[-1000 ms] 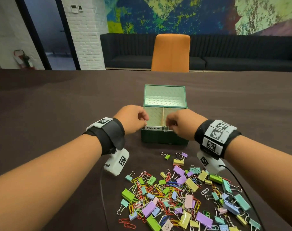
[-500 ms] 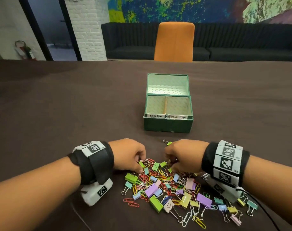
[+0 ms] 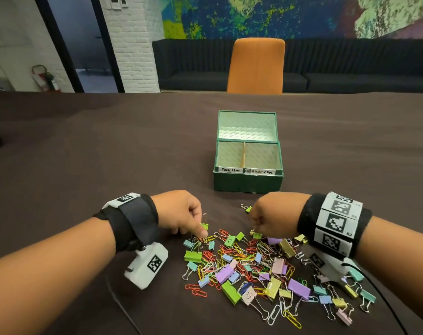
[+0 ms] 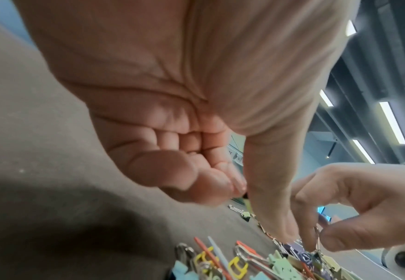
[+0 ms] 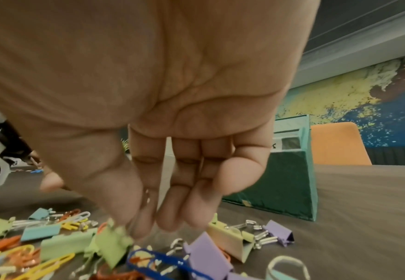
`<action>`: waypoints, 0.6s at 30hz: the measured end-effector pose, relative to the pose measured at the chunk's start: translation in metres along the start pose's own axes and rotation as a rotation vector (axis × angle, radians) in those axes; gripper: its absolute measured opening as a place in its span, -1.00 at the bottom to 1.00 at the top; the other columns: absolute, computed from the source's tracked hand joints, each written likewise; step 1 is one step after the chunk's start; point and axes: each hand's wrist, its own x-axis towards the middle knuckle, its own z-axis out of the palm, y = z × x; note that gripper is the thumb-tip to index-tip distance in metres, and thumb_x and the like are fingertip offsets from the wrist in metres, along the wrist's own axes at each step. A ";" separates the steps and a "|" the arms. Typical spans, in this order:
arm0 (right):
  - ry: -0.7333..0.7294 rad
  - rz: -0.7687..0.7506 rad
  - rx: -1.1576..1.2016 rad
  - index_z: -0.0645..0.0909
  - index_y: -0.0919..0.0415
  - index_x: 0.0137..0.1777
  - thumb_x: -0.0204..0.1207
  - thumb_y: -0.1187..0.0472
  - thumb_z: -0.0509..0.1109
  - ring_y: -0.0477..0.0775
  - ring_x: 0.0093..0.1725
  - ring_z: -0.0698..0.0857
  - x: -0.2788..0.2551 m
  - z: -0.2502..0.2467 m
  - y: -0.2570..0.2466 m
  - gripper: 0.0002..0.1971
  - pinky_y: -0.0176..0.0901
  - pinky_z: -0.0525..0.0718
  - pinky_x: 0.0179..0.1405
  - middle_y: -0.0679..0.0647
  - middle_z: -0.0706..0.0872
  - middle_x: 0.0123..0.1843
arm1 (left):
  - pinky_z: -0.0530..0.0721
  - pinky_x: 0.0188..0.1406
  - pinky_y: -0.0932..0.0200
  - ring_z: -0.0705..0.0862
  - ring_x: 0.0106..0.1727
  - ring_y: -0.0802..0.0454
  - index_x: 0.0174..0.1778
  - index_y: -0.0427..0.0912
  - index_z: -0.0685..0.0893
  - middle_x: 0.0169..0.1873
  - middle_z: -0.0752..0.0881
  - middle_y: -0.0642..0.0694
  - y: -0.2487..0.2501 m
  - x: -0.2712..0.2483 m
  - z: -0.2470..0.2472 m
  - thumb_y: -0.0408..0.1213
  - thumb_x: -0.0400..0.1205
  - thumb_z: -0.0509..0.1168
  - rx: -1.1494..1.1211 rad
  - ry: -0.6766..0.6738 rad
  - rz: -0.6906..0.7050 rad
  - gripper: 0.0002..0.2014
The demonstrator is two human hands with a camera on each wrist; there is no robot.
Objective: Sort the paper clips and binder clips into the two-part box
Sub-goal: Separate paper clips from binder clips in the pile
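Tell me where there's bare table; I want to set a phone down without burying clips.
Bare table lies left of the green box, and again right of it. A narrow strip runs between the box and both hands. Crowded: the clip pile below the left hand and right hand.

A dark brown table [image 3: 109, 153] carries a green box [image 3: 247, 182] — just beyond both hands [image 3: 179, 211] — and a heap of coloured clips [image 3: 254, 269] spread under and behind the fingertips.

Both hands [image 4: 280, 217] reach fingertips into mixed clips [image 4: 256, 265].
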 end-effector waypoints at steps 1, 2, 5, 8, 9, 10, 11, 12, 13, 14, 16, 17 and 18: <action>-0.011 0.002 0.030 0.71 0.06 -0.04 0.57 0.16 0.27 0.05 -0.17 0.63 0.000 -0.001 0.000 -0.83 -0.25 0.49 -0.24 -0.02 0.75 -0.16 | 0.55 -0.57 0.26 0.60 -0.46 0.05 -0.31 -0.09 0.64 -0.46 0.67 -0.11 0.001 0.000 0.001 -0.08 0.37 0.65 -0.013 -0.009 0.004 -0.69; -0.018 0.002 0.067 0.69 0.06 -0.10 0.56 0.17 0.27 -0.02 -0.25 0.61 0.000 -0.003 0.001 -0.85 -0.27 0.46 -0.30 -0.06 0.71 -0.25 | 0.56 -0.57 0.26 0.61 -0.47 0.06 -0.31 -0.10 0.65 -0.48 0.68 -0.09 0.001 0.001 0.003 -0.10 0.40 0.64 -0.035 -0.017 0.011 -0.72; 0.019 -0.021 0.256 0.68 0.11 -0.16 0.55 0.19 0.32 -0.13 -0.38 0.53 0.000 -0.003 0.005 -0.88 -0.34 0.45 -0.40 -0.08 0.65 -0.35 | 0.62 -0.51 0.26 0.72 -0.42 0.11 -0.24 -0.17 0.72 -0.46 0.74 0.01 0.001 0.002 0.008 -0.20 0.53 0.54 -0.093 -0.039 0.026 -0.83; 0.119 -0.015 0.426 0.71 0.12 -0.17 0.52 0.18 0.38 -0.11 -0.33 0.65 0.000 -0.002 0.014 -0.90 -0.32 0.65 -0.29 -0.02 0.77 -0.24 | 0.68 -0.36 0.22 0.71 -0.39 0.15 -0.17 -0.14 0.79 -0.41 0.77 0.00 0.001 0.003 0.008 -0.15 0.55 0.52 0.039 -0.016 0.043 -0.86; 0.164 -0.003 0.477 0.71 0.11 -0.20 0.51 0.19 0.41 -0.11 -0.30 0.71 0.001 -0.003 0.019 -0.91 -0.26 0.72 -0.24 -0.03 0.80 -0.23 | 0.67 -0.27 0.22 0.69 -0.37 0.19 -0.14 -0.07 0.81 -0.35 0.78 0.03 0.002 0.003 0.007 -0.13 0.56 0.50 0.125 0.005 0.064 -0.89; 0.213 0.009 0.532 0.70 0.13 -0.23 0.49 0.21 0.43 -0.14 -0.26 0.76 0.001 -0.005 0.024 -0.92 -0.21 0.78 -0.17 -0.06 0.82 -0.22 | 0.64 -0.17 0.25 0.68 -0.33 0.24 -0.07 0.01 0.82 -0.27 0.78 0.07 0.004 0.002 0.007 -0.11 0.56 0.49 0.223 0.031 0.091 -0.91; 0.266 0.015 0.595 0.68 0.17 -0.25 0.47 0.24 0.45 -0.20 -0.20 0.79 0.001 -0.007 0.028 -0.92 -0.15 0.80 -0.09 -0.08 0.84 -0.20 | 0.62 -0.09 0.26 0.67 -0.25 0.28 0.02 0.08 0.81 -0.16 0.76 0.12 0.006 0.000 0.007 -0.08 0.56 0.48 0.324 0.061 0.120 -0.85; 0.318 0.022 0.664 0.65 0.24 -0.26 0.46 0.27 0.47 -0.23 -0.15 0.81 0.002 -0.010 0.034 -0.91 -0.09 0.81 -0.02 -0.07 0.85 -0.18 | 0.63 -0.03 0.24 0.66 -0.16 0.28 0.10 0.14 0.78 -0.06 0.72 0.14 0.009 -0.002 0.007 -0.04 0.54 0.49 0.399 0.080 0.147 -0.78; 0.368 0.032 0.730 0.63 0.28 -0.26 0.45 0.30 0.49 -0.19 -0.13 0.83 0.003 -0.014 0.040 -0.88 -0.02 0.81 0.01 -0.05 0.86 -0.18 | 0.64 0.01 0.21 0.65 -0.10 0.25 0.14 0.18 0.77 -0.01 0.68 0.16 0.012 -0.003 0.009 0.02 0.51 0.50 0.437 0.080 0.166 -0.72; 0.419 0.047 0.781 0.60 0.29 -0.27 0.43 0.31 0.51 -0.08 -0.14 0.85 0.004 -0.019 0.045 -0.86 0.06 0.81 0.00 -0.01 0.87 -0.20 | 0.65 0.01 0.18 0.65 -0.07 0.22 0.14 0.19 0.76 -0.02 0.66 0.16 0.016 -0.006 0.012 0.07 0.48 0.51 0.453 0.063 0.180 -0.68; 0.536 0.095 0.812 0.55 0.22 -0.29 0.42 0.31 0.51 0.17 -0.21 0.85 0.009 -0.028 0.057 -0.83 0.15 0.82 -0.09 0.07 0.85 -0.26 | 0.67 -0.05 0.13 0.65 -0.08 0.20 0.13 0.19 0.74 -0.07 0.65 0.15 0.021 -0.009 0.021 0.15 0.42 0.52 0.492 0.002 0.181 -0.62; 0.600 0.130 0.775 0.54 0.17 -0.29 0.42 0.30 0.49 0.21 -0.23 0.83 0.013 -0.030 0.062 -0.83 0.12 0.82 -0.13 0.08 0.84 -0.27 | 0.68 -0.07 0.10 0.64 -0.09 0.18 0.12 0.19 0.73 -0.07 0.65 0.15 0.022 -0.010 0.026 0.18 0.42 0.52 0.527 -0.024 0.174 -0.61; 0.660 0.170 0.713 0.54 0.14 -0.27 0.43 0.29 0.47 0.20 -0.23 0.80 0.016 -0.034 0.067 -0.85 0.06 0.80 -0.15 0.07 0.81 -0.27 | 0.68 -0.09 0.08 0.64 -0.09 0.17 0.11 0.18 0.71 -0.07 0.64 0.15 0.024 -0.010 0.030 0.19 0.43 0.50 0.560 -0.032 0.178 -0.62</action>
